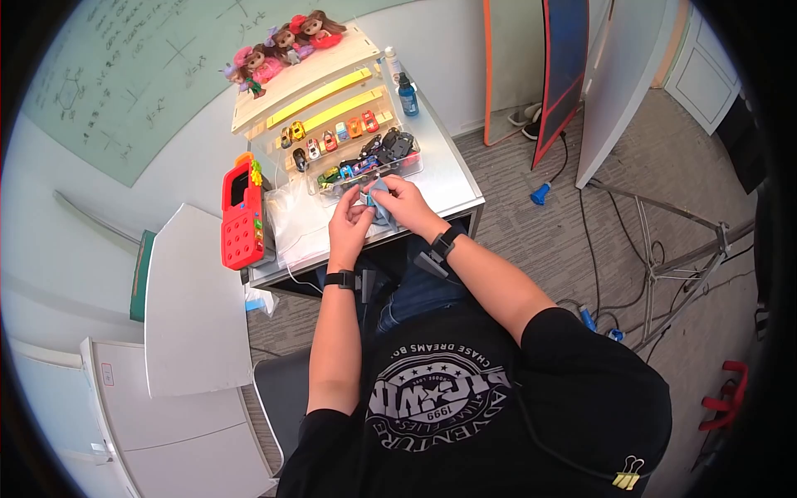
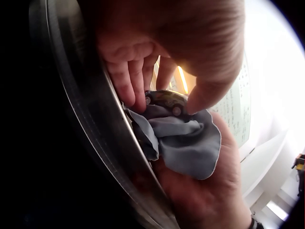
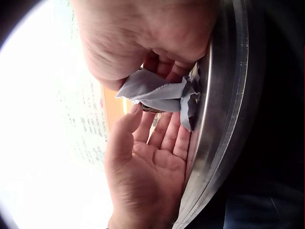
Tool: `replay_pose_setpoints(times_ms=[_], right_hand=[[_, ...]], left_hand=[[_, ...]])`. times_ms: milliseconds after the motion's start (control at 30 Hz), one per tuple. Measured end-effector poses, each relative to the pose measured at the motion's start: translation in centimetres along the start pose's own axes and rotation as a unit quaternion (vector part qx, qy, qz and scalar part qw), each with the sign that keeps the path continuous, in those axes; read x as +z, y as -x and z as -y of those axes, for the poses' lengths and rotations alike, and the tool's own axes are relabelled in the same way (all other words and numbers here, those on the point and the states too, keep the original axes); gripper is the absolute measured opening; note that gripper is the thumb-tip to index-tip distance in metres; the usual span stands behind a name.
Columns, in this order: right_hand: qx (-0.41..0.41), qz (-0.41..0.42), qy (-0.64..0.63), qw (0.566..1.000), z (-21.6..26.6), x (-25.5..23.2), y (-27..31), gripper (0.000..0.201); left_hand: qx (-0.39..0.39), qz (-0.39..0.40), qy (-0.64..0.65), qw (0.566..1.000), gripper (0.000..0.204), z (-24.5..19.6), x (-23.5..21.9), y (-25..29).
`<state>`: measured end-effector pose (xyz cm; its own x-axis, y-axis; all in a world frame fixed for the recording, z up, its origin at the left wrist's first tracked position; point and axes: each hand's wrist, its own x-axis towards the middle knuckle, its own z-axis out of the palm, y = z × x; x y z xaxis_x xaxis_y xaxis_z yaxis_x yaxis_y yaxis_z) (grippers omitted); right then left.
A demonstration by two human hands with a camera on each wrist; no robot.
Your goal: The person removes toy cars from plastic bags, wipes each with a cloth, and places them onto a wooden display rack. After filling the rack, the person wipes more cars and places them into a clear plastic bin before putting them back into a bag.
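A small dark toy car [image 2: 167, 101] shows in the left wrist view, between the fingers and thumb of my left hand [image 1: 349, 229]. My left hand pinches it by its ends, palm turned up in the right wrist view. My right hand [image 1: 408, 207] holds a grey-blue cloth [image 2: 186, 143] bunched against the car. The cloth [image 3: 155, 93] covers most of the car in the right wrist view. Both hands are together at the front edge of the table, just before a clear tray [image 1: 332, 192] of toy cars.
Several toy cars [image 1: 330, 141] stand in a row on a wooden rack behind the tray, beneath yellow strips [image 1: 340, 110]. Dolls [image 1: 290, 46] sit on top. A blue spray bottle [image 1: 408, 95] stands at the right, a red toy case [image 1: 242, 212] at the left.
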<state>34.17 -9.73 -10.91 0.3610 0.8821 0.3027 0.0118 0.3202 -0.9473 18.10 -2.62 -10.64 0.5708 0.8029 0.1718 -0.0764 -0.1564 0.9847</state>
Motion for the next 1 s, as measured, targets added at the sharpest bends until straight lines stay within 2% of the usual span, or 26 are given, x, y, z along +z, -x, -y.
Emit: replay_pose_setpoints(times_ms=[167,233,333,533,667,767,833,1000], right_hand=[[0.012,0.002,-0.004,1.000,-0.3,0.1,-0.1,0.025],[0.030,0.025,-0.052,0.998,-0.2,0.1,-0.1,0.024],[0.048,0.039,-0.052,0.997,0.4,0.1,-0.1,0.022],[0.042,0.029,-0.051,0.997,0.1,0.4,-0.1,0.024],[0.044,0.029,-0.032,0.998,0.2,0.5,-0.2,0.023],[0.014,0.011,-0.014,1.000,-0.4,0.7,-0.3,0.023],[0.030,0.030,0.034,0.999,-0.1,0.6,-0.2,0.024],[0.026,0.008,0.007,1.000,-0.3,0.8,-0.2,0.027]], left_hand=[[0.006,0.004,-0.009,1.000,0.069,-0.6,0.4,0.3],[0.010,-0.006,-0.029,1.000,0.074,-0.5,0.4,0.3],[0.020,-0.006,-0.031,0.999,0.079,-0.2,0.3,0.2],[0.031,0.003,0.002,1.000,0.082,-0.1,0.0,0.2],[0.036,-0.005,0.034,0.999,0.079,-0.2,0.1,0.3],[0.010,0.004,0.053,0.999,0.072,0.0,-0.3,0.4],[0.005,0.034,0.036,0.999,0.065,0.1,-0.4,0.2],[0.014,0.014,0.040,0.999,0.063,-0.4,0.0,0.5]])
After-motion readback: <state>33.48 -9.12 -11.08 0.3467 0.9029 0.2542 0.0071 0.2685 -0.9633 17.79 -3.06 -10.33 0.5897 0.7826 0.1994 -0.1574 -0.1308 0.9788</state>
